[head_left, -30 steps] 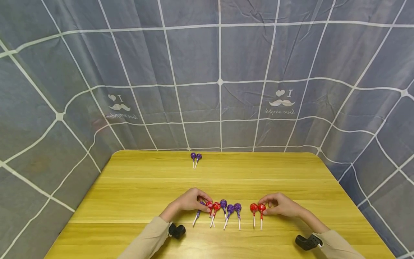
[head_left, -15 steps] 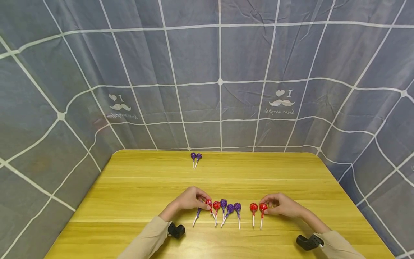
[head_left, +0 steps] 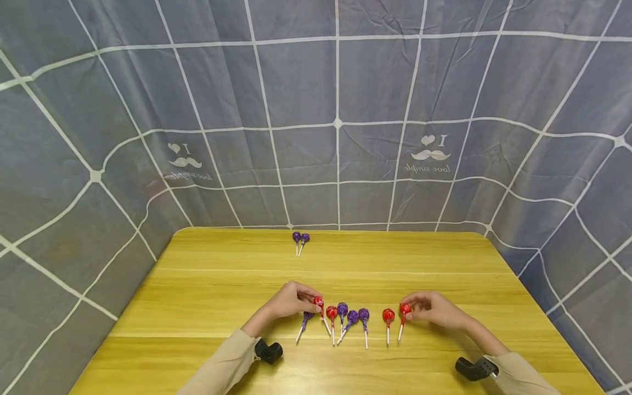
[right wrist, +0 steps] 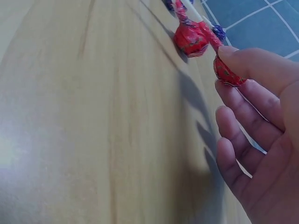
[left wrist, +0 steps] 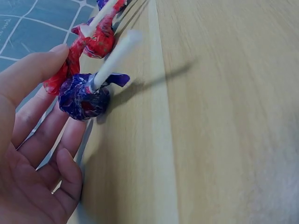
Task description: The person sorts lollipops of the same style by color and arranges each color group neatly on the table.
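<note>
My left hand (head_left: pixel 291 300) pinches a red-wrapped lollipop (head_left: pixel 318 302) by its head, between thumb and fingers. Just under that hand lies a purple lollipop (left wrist: pixel 84 97), its head partly covered in the head view. At the right, my right hand (head_left: pixel 434 310) pinches another red lollipop (right wrist: pixel 228 70) between thumb and fingertips, its stick slanting down toward me. Beside it a red lollipop (head_left: pixel 388 315) lies on the table. Between the hands are one more red lollipop (head_left: pixel 332 312) and purple lollipops (head_left: pixel 342 309), (head_left: pixel 353 317), (head_left: pixel 364 314), sticks toward me.
Two purple lollipops (head_left: pixel 301 238) lie together near the far edge of the wooden table (head_left: pixel 395 263). A grey curtain (head_left: pixel 296 99) with white grid lines hangs behind and at both sides. Each forearm wears a black wrist camera (head_left: pixel 269 351).
Both hands have risen a little, each with its red lollipop. The left one's lollipop has come away from the neighbouring red one; the right one's has shifted right, widening the gap beside it.
</note>
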Tool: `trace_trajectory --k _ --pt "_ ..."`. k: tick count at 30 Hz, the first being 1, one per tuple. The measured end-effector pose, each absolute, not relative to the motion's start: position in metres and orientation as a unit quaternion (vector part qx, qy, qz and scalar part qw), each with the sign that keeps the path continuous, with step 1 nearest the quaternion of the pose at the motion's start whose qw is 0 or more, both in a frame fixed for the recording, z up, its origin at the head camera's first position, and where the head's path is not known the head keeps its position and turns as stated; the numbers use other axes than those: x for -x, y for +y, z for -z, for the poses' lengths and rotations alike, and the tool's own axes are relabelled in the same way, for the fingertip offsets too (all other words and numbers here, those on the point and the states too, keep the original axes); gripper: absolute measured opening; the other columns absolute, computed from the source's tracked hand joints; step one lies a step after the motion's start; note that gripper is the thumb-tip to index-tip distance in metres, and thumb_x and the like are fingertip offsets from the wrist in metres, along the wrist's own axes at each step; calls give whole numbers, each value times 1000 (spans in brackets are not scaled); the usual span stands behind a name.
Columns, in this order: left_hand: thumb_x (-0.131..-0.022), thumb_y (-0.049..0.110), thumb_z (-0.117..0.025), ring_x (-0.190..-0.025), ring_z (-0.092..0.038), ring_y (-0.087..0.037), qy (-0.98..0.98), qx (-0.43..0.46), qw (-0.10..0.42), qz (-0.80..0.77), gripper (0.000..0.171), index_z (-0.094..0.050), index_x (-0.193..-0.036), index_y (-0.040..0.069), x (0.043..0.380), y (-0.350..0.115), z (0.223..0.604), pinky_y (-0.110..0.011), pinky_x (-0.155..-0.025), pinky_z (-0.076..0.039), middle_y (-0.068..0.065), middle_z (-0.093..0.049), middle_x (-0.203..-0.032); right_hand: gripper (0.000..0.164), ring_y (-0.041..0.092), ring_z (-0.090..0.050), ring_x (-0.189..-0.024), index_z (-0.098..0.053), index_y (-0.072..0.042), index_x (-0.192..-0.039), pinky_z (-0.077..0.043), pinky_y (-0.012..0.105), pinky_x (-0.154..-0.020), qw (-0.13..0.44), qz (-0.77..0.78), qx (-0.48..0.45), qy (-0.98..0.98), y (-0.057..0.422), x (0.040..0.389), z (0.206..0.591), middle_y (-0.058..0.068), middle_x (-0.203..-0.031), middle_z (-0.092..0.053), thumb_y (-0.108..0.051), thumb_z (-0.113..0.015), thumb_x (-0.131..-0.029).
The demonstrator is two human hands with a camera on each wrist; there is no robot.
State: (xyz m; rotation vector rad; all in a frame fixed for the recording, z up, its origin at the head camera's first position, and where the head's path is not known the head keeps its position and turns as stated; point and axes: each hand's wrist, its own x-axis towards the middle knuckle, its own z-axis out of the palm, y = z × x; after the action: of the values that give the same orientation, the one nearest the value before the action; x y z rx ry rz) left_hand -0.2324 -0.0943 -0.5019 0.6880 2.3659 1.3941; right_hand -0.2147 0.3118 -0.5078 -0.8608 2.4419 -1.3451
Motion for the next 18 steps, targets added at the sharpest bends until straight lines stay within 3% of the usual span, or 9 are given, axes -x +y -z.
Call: trace_trajectory --k 4,11,18 --pt "-84 16 -74 -82 -63 -12 822 -235 150 -497 34 -69 -113 -1 232 -95 501 -20 -70 -51 -14 -73 -102 30 -2 -56 -75 -63 5 -115 -46 20 -62 113 465 275 834 312 215 505 -3 -92 -67 -11 -66 -89" --pt "-86 16 -71 -81 -62 -11 823 -221 128 -508 35 -67 -115 -4 231 -97 495 -20 -70 -50 -17 -72 -100 32 -4 -60 -90 -60 9 -117 -51 20 -78 113 483 274 824 305 215 499 19 -106 -68 -8 -65 -90" --pt "-90 9 -66 -83 -62 -21 819 -205 116 -523 35 -62 -117 -12 223 -99 484 -23 -70 -50 -25 -68 -99 38 -1 -62 -89 -59 10 -120 -52 21 -76 104 486 241 834 297 218 499 15 -105 -69 -13 -66 -91"
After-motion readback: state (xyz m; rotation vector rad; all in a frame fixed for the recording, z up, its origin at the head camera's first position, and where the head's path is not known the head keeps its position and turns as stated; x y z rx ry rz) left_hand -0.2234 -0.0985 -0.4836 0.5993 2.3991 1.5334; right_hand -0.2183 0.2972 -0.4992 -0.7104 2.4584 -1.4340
